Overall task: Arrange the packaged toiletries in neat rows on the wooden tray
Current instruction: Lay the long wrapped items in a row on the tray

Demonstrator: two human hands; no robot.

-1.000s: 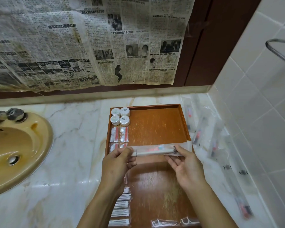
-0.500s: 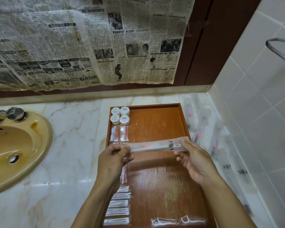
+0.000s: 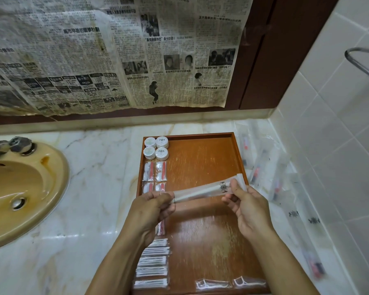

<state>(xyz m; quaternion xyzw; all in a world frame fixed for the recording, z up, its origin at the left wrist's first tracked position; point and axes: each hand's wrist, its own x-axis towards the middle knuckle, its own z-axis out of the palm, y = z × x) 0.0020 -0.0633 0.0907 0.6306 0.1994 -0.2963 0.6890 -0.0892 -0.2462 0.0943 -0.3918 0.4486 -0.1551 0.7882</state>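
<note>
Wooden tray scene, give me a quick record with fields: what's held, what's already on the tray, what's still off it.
held item: long clear packet, over the tray, one end in each hand
left hand: left hand pinches the packet's left end
right hand: right hand pinches the right end by the printed logo
tray: wooden tray, middle bare
tray left column: four round white containers, red-and-white sachets, white flat packets
tray near edge: floss picks
off tray: clear long packets on the counter, right of the tray

Reddish-brown wooden tray (image 3: 202,162) with pale scuffs; white round tins (image 3: 156,147) bearing dark emblems. Clear packet (image 3: 205,191) printed with a black crest. Mustard-yellow sink (image 3: 55,167) beside white, tan-veined marble counter (image 3: 98,167); black-and-white newspaper (image 3: 115,54) behind.
</note>
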